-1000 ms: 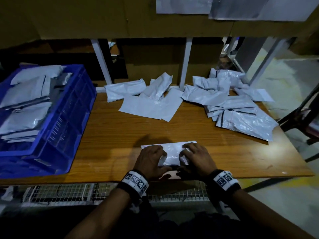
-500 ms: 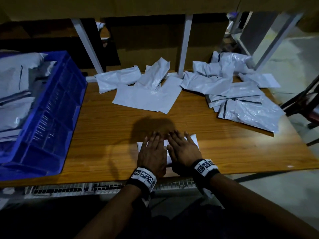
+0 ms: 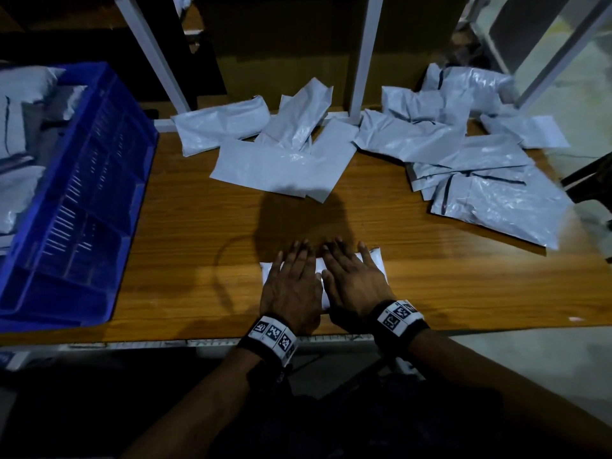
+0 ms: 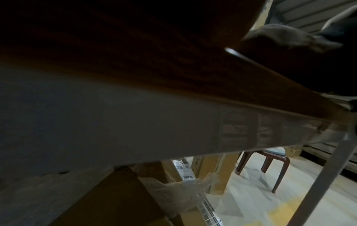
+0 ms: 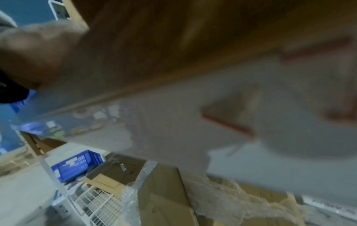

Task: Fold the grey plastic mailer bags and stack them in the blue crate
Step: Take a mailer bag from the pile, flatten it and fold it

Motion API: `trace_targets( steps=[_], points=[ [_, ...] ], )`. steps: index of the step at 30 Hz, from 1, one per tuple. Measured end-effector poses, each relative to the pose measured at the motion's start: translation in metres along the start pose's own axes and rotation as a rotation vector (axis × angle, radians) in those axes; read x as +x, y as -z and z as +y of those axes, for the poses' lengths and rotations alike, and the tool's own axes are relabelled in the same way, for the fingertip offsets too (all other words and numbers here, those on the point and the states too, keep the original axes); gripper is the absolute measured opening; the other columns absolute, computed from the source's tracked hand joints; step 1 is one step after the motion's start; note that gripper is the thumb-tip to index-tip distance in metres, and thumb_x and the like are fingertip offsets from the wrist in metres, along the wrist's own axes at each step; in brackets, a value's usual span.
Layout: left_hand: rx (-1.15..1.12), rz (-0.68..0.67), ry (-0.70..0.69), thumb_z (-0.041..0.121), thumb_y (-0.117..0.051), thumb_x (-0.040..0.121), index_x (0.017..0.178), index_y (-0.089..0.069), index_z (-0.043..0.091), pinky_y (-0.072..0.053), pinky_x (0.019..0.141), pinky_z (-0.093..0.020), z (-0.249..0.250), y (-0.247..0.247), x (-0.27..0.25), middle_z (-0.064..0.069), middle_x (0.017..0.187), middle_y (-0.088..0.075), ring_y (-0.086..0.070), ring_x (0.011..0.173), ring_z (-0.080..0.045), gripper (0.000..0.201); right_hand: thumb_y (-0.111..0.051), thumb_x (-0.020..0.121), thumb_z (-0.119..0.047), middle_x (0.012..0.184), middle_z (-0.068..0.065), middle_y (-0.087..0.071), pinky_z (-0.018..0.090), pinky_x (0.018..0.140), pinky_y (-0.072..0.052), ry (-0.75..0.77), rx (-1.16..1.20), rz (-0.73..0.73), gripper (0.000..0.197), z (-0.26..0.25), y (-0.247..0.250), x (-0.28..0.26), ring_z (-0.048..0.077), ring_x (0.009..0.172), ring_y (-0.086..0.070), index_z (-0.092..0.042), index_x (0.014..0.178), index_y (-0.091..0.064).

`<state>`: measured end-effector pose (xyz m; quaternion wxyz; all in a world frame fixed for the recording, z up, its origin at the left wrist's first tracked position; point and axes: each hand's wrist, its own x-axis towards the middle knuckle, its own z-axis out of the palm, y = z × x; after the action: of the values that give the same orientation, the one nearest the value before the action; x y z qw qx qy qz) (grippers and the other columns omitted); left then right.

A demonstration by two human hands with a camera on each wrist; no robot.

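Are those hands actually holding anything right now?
Nothing is gripped. The left hand and right hand lie flat with straight fingers on top of the folded mailer bag, pressing it to the table.

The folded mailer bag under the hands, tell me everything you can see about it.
The folded mailer bag is pale grey, slightly glossy plastic, folded into a small, wide rectangle. It lies flat on the wooden table near the front edge, apart from the loose bags further back. The left hand and right hand press on it side by side with straight fingers, covering most of it; only its left end, right end and a strip between the hands show. How many folds it has is hidden.
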<state>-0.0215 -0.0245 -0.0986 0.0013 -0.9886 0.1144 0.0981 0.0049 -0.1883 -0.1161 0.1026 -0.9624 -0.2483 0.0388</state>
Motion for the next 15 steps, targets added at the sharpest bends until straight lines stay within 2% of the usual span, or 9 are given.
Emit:
trace_targets(
  steps=[6,11,15],
  points=[
    [-0.014,-0.007,0.013,0.037,-0.041,0.100,0.161,-0.010,0.005,-0.005,0.127,-0.050,0.0005,-0.0027,0.0005,-0.014,0.170,-0.007,0.000,0.158,-0.028,0.076,-0.017,0.107,-0.041,0.166,0.007,-0.031,0.057,0.125,-0.016,-0.004,0.034,0.002,0.062,0.0009,-0.0005,0.0008,0.019,0.157,-0.017,-0.011,0.157,-0.036],
    [-0.019,-0.012,0.017,0.036,-0.043,0.100,0.161,-0.010,0.005,-0.005,0.127,-0.049,0.0007,-0.0020,0.0003,-0.014,0.171,-0.006,0.001,0.158,-0.027,0.076,-0.012,0.106,-0.044,0.169,0.005,-0.023,0.056,0.126,-0.011,-0.015,0.033,-0.042,0.065,0.0025,-0.0019,0.0033,0.017,0.158,-0.009,-0.012,0.160,-0.029],
    [-0.016,-0.018,0.025,0.038,-0.037,0.101,0.161,-0.008,0.006,-0.004,0.127,-0.048,0.0003,-0.0030,0.0013,-0.013,0.171,-0.003,0.002,0.158,-0.026,0.074,-0.015,0.107,-0.043,0.169,0.004,-0.020,0.054,0.127,-0.008,-0.012,0.039,-0.054,0.063,0.0035,-0.0022,0.0030,0.016,0.158,-0.005,-0.013,0.161,-0.027]
  ],
)
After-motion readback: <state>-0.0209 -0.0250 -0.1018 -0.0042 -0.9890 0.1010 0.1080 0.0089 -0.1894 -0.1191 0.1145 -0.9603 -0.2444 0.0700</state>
